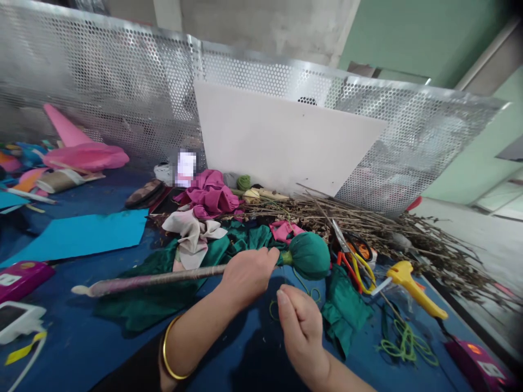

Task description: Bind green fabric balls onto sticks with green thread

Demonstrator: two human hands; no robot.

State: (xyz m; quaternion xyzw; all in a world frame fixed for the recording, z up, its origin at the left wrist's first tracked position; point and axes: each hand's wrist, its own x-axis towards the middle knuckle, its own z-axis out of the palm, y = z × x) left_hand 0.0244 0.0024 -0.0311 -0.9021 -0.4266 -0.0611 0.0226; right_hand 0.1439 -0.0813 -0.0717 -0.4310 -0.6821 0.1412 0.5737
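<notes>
My left hand (249, 275) is closed around a thread-wrapped stick (155, 279), which lies nearly level with a pale rounded tip at its left end. At the right end sits a ball covered in dark green cloth (311, 256), bound at its neck with lighter green thread (286, 257). Just below the ball, my right hand (301, 326) is closed in a pinch. A thin strand seems to run from the neck down to its fingers, and loose green loops show beside it. Dark green cloth (139, 310) lies under the stick.
Scissors (347, 250), a yellow glue gun (417, 288), green string (408, 343) and a green cloth scrap (345, 310) lie at right. Dry twigs (368, 223) line the back before a white board (281, 136). Magenta cloth (212, 193) and blue sheet (81, 234) are left.
</notes>
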